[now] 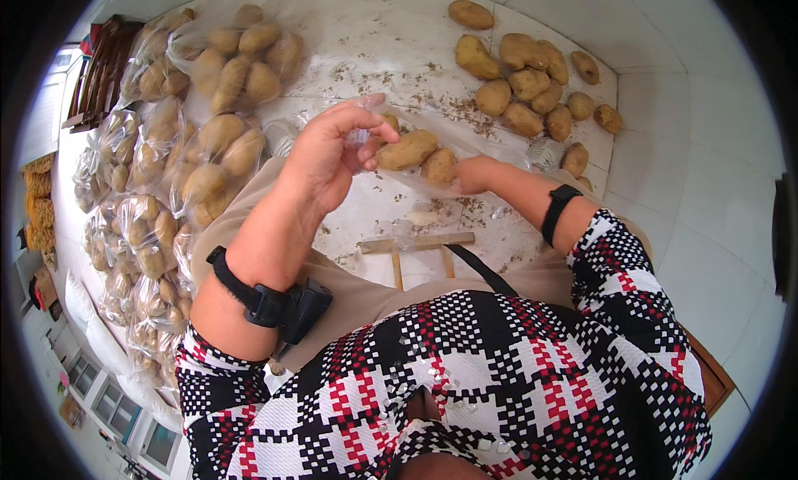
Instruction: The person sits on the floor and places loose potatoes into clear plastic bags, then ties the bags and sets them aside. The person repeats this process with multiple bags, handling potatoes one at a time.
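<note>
My left hand (330, 143) is raised at the centre, with clear plastic film caught about its thumb and fingers. The film belongs to a clear plastic bag (483, 142) that spreads across toward my right side. Against it lie an oblong potato (408, 150) and a rounder potato (439, 166), with one more partly hidden behind my left fingers. My right hand (479, 174) is at the right side of the rounder potato, by the bag. Its fingertips are blurred and partly hidden, so its grip is unclear.
Loose potatoes (528, 83) lie at the far right, near a tiled wall (717, 162). Knotted bags of potatoes (146, 230) crowd the left; a larger filled bag (240, 62) stands beyond. Dirt crumbs dot the floor (368, 37). A low wooden stool (418, 243) sits between my legs.
</note>
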`<act>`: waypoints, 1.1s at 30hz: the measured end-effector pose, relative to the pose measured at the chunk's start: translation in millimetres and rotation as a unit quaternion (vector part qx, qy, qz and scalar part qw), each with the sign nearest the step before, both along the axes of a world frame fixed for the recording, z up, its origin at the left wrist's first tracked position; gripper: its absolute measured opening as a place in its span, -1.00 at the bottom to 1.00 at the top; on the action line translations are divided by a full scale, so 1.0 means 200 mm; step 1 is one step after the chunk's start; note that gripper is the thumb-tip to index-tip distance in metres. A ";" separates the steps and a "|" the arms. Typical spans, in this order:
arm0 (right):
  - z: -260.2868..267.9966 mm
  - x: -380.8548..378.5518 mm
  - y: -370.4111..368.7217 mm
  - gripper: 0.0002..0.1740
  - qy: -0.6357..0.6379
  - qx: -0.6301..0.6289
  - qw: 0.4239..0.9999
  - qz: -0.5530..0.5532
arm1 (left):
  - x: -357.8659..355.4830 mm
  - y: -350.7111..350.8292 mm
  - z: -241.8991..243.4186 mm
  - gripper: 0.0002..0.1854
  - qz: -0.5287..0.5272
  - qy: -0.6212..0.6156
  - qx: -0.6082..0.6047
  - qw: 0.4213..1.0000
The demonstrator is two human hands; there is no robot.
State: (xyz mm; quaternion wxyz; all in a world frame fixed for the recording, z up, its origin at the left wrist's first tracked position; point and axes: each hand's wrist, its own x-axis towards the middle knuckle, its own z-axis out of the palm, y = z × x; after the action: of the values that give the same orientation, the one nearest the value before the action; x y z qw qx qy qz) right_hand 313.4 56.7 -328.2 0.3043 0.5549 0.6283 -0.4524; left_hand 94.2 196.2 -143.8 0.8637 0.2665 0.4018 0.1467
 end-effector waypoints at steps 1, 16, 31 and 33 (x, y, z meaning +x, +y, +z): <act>0.03 0.03 -0.05 -0.53 -0.035 -0.002 0.998 0.050 | 0.00 0.01 0.00 -0.34 0.000 -0.007 -0.008 1.000; 0.47 0.59 0.13 -0.61 0.170 0.107 0.955 -0.220 | 0.09 -0.02 0.09 -0.48 0.019 0.032 -0.019 0.999; -0.37 0.78 0.30 -0.05 -0.162 0.173 0.877 -0.418 | 0.19 0.02 0.08 -0.39 0.017 -0.003 -0.044 0.999; -0.44 0.69 0.32 0.07 -0.201 0.189 0.847 -0.454 | 0.20 0.03 0.08 -0.36 0.018 -0.008 -0.055 0.998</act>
State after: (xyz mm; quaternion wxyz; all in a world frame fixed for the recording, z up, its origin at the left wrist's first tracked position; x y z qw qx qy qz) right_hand 451.7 119.9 -417.2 0.0735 0.9038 0.3048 -0.2912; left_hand 133.9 202.6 -127.6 0.8775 0.2098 0.4071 0.1421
